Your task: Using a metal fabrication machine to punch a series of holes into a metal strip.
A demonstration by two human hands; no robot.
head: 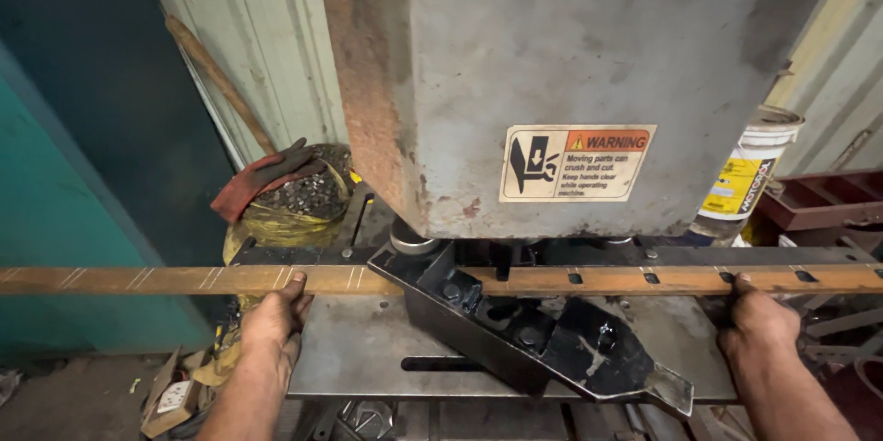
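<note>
Grey press machine (570,82) fills the upper middle, standing over a steel table (368,349). Long flat metal bar (184,278) lies across the table, long axis left to right, passing under the machine's head and over a black guide block (515,331); slots punched along its right half. Left hand (274,317) grips the bar's near edge left of the machine, fingers curled on it. Right hand (759,320) does the same at right.
</note>
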